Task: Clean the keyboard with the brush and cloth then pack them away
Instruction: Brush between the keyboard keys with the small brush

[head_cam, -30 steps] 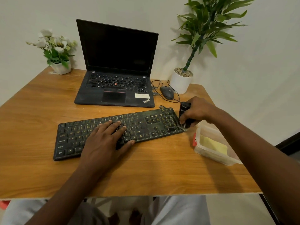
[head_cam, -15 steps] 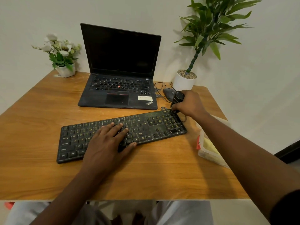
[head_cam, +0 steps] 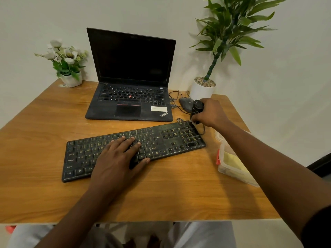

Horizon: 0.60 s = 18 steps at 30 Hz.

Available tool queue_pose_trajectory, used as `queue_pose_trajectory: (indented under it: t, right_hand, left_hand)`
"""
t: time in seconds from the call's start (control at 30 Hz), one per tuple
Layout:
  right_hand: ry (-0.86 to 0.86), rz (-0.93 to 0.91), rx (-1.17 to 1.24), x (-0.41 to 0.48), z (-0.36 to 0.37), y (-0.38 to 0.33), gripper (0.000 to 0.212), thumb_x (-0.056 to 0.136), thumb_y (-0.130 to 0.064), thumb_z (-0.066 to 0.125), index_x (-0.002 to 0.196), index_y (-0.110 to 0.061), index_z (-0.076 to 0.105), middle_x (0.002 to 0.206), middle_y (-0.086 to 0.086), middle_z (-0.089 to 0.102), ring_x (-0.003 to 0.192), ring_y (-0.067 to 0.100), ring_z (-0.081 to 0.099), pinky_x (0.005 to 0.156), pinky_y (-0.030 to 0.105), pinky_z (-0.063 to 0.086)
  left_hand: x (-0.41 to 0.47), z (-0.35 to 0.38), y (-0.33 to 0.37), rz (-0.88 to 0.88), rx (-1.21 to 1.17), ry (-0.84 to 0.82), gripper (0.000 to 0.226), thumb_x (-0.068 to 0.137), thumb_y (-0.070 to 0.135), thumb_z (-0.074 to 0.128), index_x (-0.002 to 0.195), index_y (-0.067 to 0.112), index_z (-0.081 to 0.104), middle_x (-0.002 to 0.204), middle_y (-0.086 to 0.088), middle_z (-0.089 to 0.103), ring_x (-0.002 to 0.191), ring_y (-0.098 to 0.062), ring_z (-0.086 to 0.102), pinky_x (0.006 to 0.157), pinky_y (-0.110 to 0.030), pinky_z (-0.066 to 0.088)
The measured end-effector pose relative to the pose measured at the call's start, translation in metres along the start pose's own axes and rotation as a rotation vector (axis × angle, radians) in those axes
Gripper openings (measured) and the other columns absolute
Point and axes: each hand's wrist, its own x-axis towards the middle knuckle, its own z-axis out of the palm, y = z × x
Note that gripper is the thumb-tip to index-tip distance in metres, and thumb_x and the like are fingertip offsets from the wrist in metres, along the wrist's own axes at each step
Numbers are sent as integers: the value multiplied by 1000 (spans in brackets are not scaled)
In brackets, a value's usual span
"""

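Brushing the far right corner of the keyboard [head_cam: 136, 149], by the look of it. Left hand [head_cam: 119, 154] flat and spread wide on the middle keys, holding nothing, just pressing down. Good: keeps the keyboard from sliding on the table [head_cam: 44, 133]. Right hand [head_cam: 208, 113] closed around the brush [head_cam: 197, 109], a short black thing, held up at the top right corner of the keyboard, just past the number keys. Cannot tell if the bristles touch the keys; hidden under the hand.

To do this step well:
- Keep the left hand pressing down, but slide it off keys not yet brushed.
- Tip the brush so the bristles reach down between the keys, not just over the tops.
- Use short, light strokes, row by row, all one way, to push dust off the edge.
- Mind the thin black wire [head_cam: 201, 129] looping right by the brush; easy to snag.
- Mind the mouse [head_cam: 185, 104] just behind the brush too.

Cloth [head_cam: 232, 161], yellow, lying in the clear box [head_cam: 225, 169] at the right edge of the table, beside the keyboard and under the right arm. Probably needed next for wiping. Careful with the arm: could knock the box off.
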Motion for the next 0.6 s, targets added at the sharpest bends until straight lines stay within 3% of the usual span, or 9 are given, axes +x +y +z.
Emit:
queue_pose_trajectory:
  t: [0.07, 0.13, 0.23, 0.27, 0.4, 0.5, 0.6]
  right_hand:
    - [8, 1, -8, 1, 0, 1, 41, 73, -20, 93, 107, -10, 72, 99, 9, 72, 88, 24, 65, 56, 22, 41]
    - [-8, -20, 45, 1, 5, -3, 43, 71, -22, 94, 107, -14, 72, 99, 7, 73, 94, 26, 70, 65, 29, 54]
    - [-65, -69, 112, -3, 12, -17, 69, 70, -23, 96, 133, -13, 68, 119, 7, 74, 108, 25, 70, 89, 40, 63]
    - [-67, -86, 94, -2, 13, -20, 73, 71, -24, 96, 137, -12, 67, 121, 7, 73, 110, 24, 69, 89, 37, 61]
    - [-29, -70, -20, 6, 11, -17, 57, 72, -25, 95, 122, -11, 71, 108, 8, 74, 96, 23, 66, 61, 22, 43]
    - [-20, -82, -34, 7, 12, -18, 63, 73, -27, 94, 128, -11, 70, 116, 10, 75, 98, 22, 67, 72, 27, 48]
    - [-89, -152, 7, 0, 15, -22, 81, 73, -28, 94, 145, -11, 61, 138, 11, 69, 118, 28, 67, 89, 32, 55]
  left_hand:
    - [0, 0, 0, 2, 1, 3, 80, 93, 83, 25, 149, 32, 51, 157, 1, 50, 147, -23, 41, 120, -46, 31]
    - [1, -1, 0, 3, 2, 8, 80, 94, 82, 26, 148, 31, 52, 156, 1, 50, 146, -23, 42, 119, -46, 33]
    - [0, -1, 0, 5, 3, 11, 78, 94, 82, 27, 149, 32, 52, 156, 2, 50, 146, -22, 41, 120, -45, 32]
    - [0, 0, 0, 5, 1, 11, 78, 94, 82, 28, 149, 32, 52, 157, 2, 50, 147, -22, 41, 120, -45, 31]
    - [0, 2, -1, 6, 13, 5, 77, 94, 82, 28, 149, 33, 51, 157, 2, 49, 147, -21, 40, 120, -43, 28]
    - [0, 2, -2, 8, 18, 13, 77, 95, 82, 27, 150, 33, 50, 157, 3, 49, 147, -21, 39, 120, -40, 25]
    - [0, 2, -2, 9, 15, 12, 77, 95, 82, 28, 149, 33, 51, 157, 3, 50, 147, -21, 40, 120, -42, 28]
